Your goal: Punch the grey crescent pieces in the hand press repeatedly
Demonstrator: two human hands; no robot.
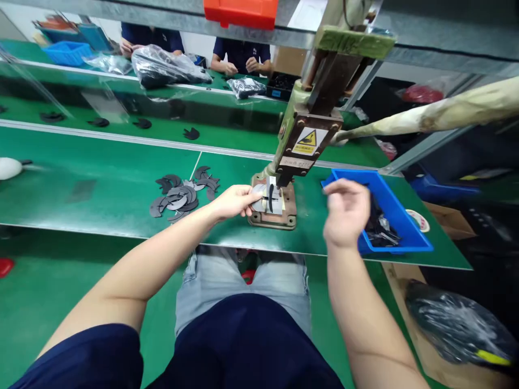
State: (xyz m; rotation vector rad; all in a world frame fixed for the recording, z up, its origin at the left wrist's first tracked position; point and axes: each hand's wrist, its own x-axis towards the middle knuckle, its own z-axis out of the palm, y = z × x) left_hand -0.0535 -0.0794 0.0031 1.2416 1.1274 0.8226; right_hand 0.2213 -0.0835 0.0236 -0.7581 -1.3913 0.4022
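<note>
My left hand pinches a flat grey piece between thumb and fingers at the base of a green bench press. A black curved strip stands on the light plate of the fixture, beneath the press head. My right hand is raised over the near left side of a blue bin, slightly blurred. Its fingers are loosely bent, apart from the thumb, and nothing shows in them. Black parts lie inside the bin. Left of my left hand is a loose pile of grey crescent-shaped pieces.
The press's wrapped lever reaches out to the right above the bin. Several dark pieces lie along a green belt behind the worktable. Two people work across from me, beside plastic bags. A red bin hangs overhead.
</note>
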